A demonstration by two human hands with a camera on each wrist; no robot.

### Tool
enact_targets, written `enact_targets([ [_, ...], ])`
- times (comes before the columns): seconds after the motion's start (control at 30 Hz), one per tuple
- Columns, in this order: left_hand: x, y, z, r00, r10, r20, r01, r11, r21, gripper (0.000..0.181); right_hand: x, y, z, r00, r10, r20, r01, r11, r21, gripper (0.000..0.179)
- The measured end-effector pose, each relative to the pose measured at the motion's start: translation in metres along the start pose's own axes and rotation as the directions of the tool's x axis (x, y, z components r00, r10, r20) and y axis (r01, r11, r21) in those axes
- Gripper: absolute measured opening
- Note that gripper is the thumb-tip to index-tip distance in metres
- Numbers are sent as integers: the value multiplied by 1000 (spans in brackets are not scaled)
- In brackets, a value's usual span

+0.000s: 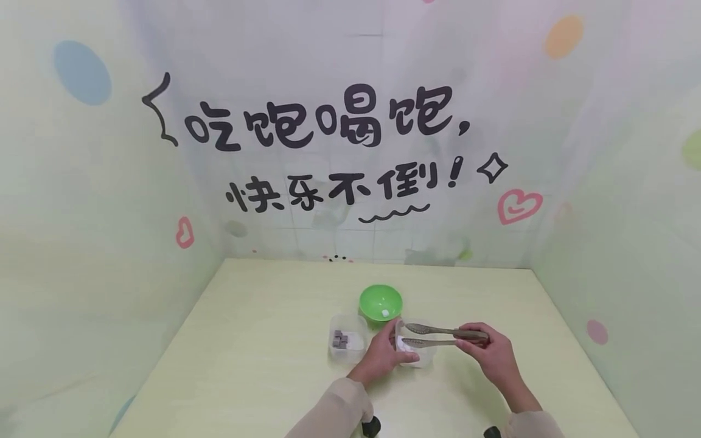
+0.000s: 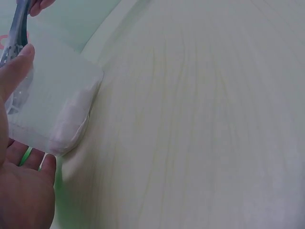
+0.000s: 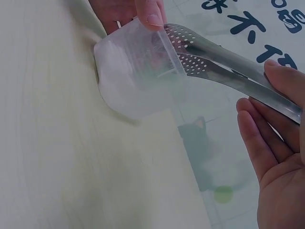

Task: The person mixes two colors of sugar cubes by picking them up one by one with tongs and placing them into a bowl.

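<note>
My left hand (image 1: pixel 380 358) grips a clear plastic container (image 1: pixel 424 358) by its left side, thumb near its front rim and fingers behind. Small white pieces (image 1: pixel 404 345) lie in its left part. From the right, my right hand (image 1: pixel 495 354) holds metal tongs (image 1: pixel 438 330) between thumb and fingers. The tongs' arms stand apart, and their perforated tips (image 3: pixel 181 39) reach in at the container's mouth. Whether the tips touch a white piece cannot be told. Just behind sits a green bowl (image 1: pixel 380 297) with a white cube (image 1: pixel 385 313) in it.
Left of my left hand is a second clear container (image 1: pixel 357 322) holding several grey-brown cubes (image 1: pixel 340 339). All stand on a pale wood-grain table (image 1: pixel 257 340). Printed wall panels (image 1: pixel 328 237) enclose the table at the back and both sides.
</note>
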State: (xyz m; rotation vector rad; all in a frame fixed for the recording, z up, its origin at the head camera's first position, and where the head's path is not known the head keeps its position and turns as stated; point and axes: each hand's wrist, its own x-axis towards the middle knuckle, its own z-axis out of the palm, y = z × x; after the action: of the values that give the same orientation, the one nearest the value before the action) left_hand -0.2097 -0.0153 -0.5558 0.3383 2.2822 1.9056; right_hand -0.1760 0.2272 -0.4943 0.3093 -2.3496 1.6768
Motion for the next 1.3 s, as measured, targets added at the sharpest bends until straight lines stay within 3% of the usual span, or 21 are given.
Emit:
enact_targets([
  [0.27, 1, 0, 4, 1000, -6, -3, 6, 999, 32, 96, -7, -23, -1, 993, -116, 0, 116, 989, -97, 23],
  [0.53, 2, -1, 3, 1000, -5, -6, 5, 999, 54, 94, -1, 9, 2, 979, -203, -8, 197, 960, -200, 26],
  [0.7, 3, -2, 1, 1000, -10, -11, 11, 998, 66, 93, 3, 11, 5, 976, -217, 9, 211, 940, -267, 25],
  [0.93, 5, -4, 1, 1000, -13, -11, 14, 999, 51, 94, 7, 4, 9, 985, -165, 44, 170, 927, -335, 26],
  [1.3, 6, -3, 2, 1000, -20, -3, 20, 999, 32, 95, 10, 1, 6, 996, -58, 71, 77, 949, -304, 23],
])
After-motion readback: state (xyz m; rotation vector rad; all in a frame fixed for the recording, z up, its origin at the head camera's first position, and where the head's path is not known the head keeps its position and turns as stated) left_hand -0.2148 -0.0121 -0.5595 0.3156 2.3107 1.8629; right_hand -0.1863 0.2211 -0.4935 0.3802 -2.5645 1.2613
